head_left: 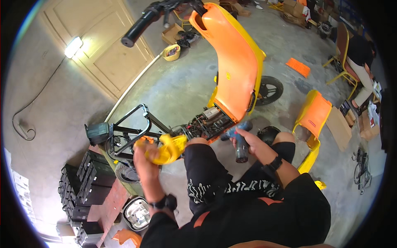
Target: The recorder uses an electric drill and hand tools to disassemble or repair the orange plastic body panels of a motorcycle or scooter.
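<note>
My left hand [147,153], slightly blurred, grips a curved yellow piece [173,149], which looks like a plastic scooter part. It is over the bare black frame [142,118] of a partly stripped scooter. My right hand [251,144] is closed around a blue and dark cordless drill [242,151], above the floor by my right knee. Just ahead of the drill is the scooter's open middle [211,120], with wiring and components exposed. Its orange and yellow front body panel [235,70] rises beyond, with a black handlebar grip [134,33] at the far left.
An orange and yellow body panel [316,113] lies on the floor to the right, near flattened cardboard [339,128]. Black cases [95,177] are stacked at the left, by an open top case [137,213]. Another person [359,53] sits on a chair at the far right.
</note>
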